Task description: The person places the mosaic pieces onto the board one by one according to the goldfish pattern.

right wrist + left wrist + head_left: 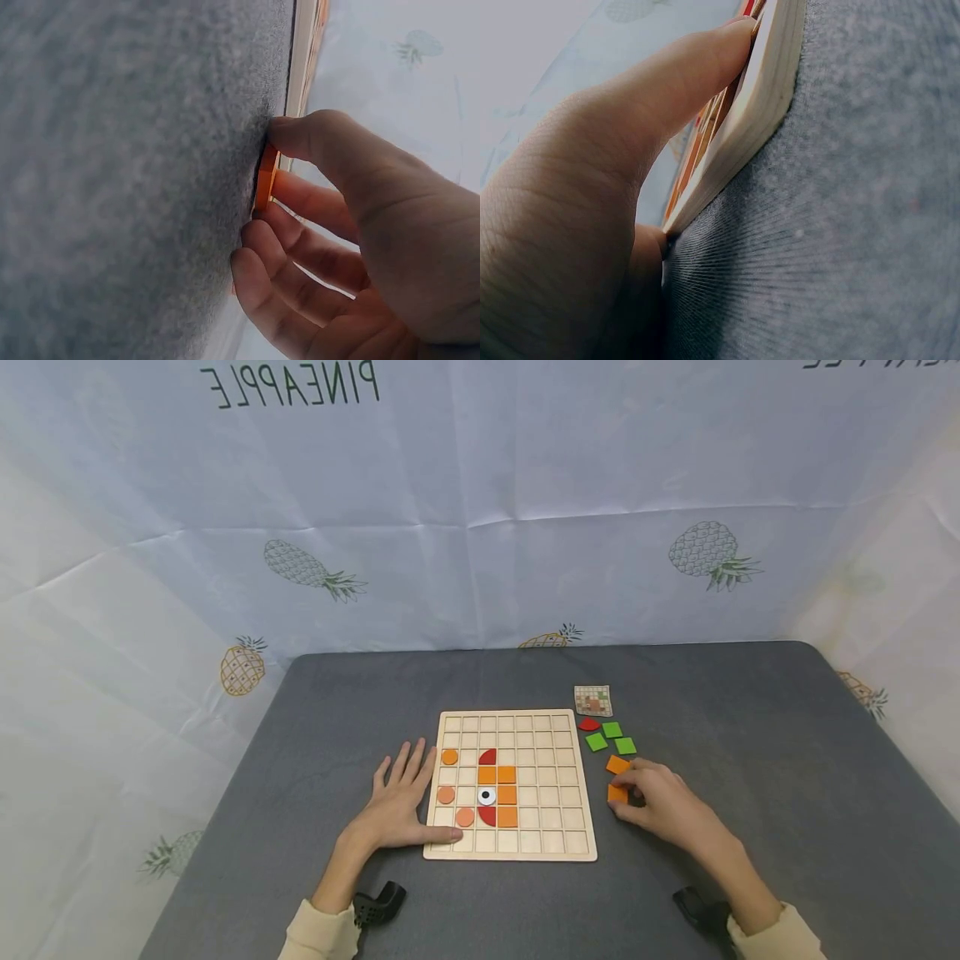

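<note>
A wooden grid board (547, 847) lies on the grey table. My left hand (395, 810) rests at its left side, fingers spread straight, with the thumb over the front rim, as the left wrist view also shows. Set in the board are several orange squares (507, 795), red quarter-circles (487, 757), round orange pieces (449, 757) and a white eye piece (487, 796). Right of the board, my right hand (663, 797) pinches an orange square tile (265, 178) at the tabletop between thumb and fingertips. Another orange tile (618, 764) lies just beyond it.
Several green tiles (596, 742) and a red piece (589, 724) lie off the board's far right corner. A small pattern card (592, 701) lies behind them. A pineapple-print cloth (480, 585) hangs along the table's back edge.
</note>
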The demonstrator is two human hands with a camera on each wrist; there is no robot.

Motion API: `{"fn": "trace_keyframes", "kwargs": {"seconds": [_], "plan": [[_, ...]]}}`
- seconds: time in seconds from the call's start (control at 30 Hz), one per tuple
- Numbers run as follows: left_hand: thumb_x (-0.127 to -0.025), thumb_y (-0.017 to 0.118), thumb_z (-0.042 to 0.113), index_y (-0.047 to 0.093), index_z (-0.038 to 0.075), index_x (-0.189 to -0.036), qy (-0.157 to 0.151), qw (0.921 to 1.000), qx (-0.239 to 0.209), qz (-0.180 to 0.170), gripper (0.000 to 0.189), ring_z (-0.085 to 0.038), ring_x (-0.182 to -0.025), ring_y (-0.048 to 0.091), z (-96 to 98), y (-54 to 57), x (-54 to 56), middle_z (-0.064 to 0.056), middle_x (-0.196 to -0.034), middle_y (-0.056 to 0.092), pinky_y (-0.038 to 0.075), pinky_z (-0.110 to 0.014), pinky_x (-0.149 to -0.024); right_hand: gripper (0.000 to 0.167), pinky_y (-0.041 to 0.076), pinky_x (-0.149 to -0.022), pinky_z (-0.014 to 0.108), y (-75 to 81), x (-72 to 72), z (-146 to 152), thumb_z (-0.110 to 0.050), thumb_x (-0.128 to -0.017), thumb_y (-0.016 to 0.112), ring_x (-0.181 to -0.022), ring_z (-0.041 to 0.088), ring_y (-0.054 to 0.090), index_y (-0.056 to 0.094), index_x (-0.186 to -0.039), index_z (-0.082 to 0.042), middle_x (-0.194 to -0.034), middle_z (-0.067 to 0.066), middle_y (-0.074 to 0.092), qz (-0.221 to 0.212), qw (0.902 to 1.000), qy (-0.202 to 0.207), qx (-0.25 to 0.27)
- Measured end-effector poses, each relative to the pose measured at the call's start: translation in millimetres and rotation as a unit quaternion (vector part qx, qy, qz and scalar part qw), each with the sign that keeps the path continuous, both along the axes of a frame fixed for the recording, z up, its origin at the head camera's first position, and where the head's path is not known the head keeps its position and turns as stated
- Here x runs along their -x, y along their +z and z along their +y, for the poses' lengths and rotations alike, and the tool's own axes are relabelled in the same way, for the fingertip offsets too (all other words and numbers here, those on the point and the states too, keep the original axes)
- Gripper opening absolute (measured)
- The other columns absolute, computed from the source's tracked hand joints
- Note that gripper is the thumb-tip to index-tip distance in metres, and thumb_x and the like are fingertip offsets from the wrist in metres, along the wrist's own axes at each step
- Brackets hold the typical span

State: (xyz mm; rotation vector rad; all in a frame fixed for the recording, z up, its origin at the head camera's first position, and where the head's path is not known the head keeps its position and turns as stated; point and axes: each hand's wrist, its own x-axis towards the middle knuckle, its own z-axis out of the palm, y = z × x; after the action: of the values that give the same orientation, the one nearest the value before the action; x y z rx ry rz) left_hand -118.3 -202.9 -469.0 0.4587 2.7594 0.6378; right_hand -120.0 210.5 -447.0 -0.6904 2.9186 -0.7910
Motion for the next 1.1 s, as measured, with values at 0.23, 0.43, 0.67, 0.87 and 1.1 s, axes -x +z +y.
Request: {"fn": "trace_keyframes", "kwargs": {"seconds": [0.23, 0.43, 0.67, 0.87, 1.1], "plan": [[-0.075, 0.080, 0.074, 0.010, 0.003, -0.175, 0.002, 1.0000, 0.004, -0.001, 0.141, -0.051, -0.170, -0.001, 0.4, -0.4, 0.5, -0.025, -0.183, 0.001, 0.003, -0.077, -0.130, 0.014, 0.055, -0.066, 0.024, 4.2, 2.7, -8, -0.012, -0.084, 0.090, -0.074, 0.004, 0.063, 0.083, -0.095, -0.006, -0.086, -0.002, 0.074, 0.023, 0.9990, -0.013, 0.035], [-0.075, 0.080, 0.073, 0.012, 0.002, -0.174, 0.001, 1.0000, 0.002, 0.005, 0.140, -0.052, -0.170, 0.000, 0.3, -2.5, 1.0, -0.026, -0.183, 0.003, 0.003, -0.077, -0.129, 0.013, 0.050, -0.064, 0.022, 13.3, 6.9, -20, -0.011, -0.084, 0.090, -0.071, 0.001, 0.055, 0.082, -0.094, -0.009, -0.081, -0.006, 0.070, 0.018, 0.9983, -0.012, 0.054], [-0.076, 0.081, 0.072, 0.010, 0.002, -0.174, 0.000, 1.0000, 0.002, 0.000, 0.140, -0.052, -0.170, 0.000, 0.2, -1.9, 1.4, -0.026, -0.183, 0.001, 0.003, -0.077, -0.129, 0.012, 0.047, -0.065, 0.021, 19.9, 14.3, -36, -0.010, -0.084, 0.086, -0.072, 0.002, 0.053, 0.082, -0.094, -0.007, -0.079, -0.006, 0.066, 0.031, 0.9975, 0.005, 0.064], [-0.076, 0.081, 0.073, 0.011, 0.002, -0.174, 0.001, 1.0000, -0.001, -0.004, 0.140, -0.052, -0.170, -0.002, -0.9, -3.2, 0.9, -0.026, -0.183, 0.001, 0.001, -0.077, -0.130, 0.015, 0.045, -0.063, 0.022, 21.8, 20.0, -55, -0.010, -0.084, 0.085, -0.072, 0.010, 0.056, 0.081, -0.098, -0.003, -0.080, 0.000, 0.068, 0.029, 0.9977, 0.026, 0.055], [-0.075, 0.081, 0.072, 0.011, 0.003, -0.174, 0.002, 1.0000, -0.004, -0.004, 0.140, -0.050, -0.170, -0.004, -0.8, -3.7, 1.1, -0.024, -0.183, -0.001, -0.001, -0.076, -0.130, 0.016, 0.049, -0.069, 0.024, 20.6, 23.8, -77, -0.011, -0.085, 0.086, -0.079, 0.011, 0.059, 0.081, -0.099, -0.005, -0.088, 0.001, 0.072, 0.013, 0.9981, 0.039, 0.047]]}}
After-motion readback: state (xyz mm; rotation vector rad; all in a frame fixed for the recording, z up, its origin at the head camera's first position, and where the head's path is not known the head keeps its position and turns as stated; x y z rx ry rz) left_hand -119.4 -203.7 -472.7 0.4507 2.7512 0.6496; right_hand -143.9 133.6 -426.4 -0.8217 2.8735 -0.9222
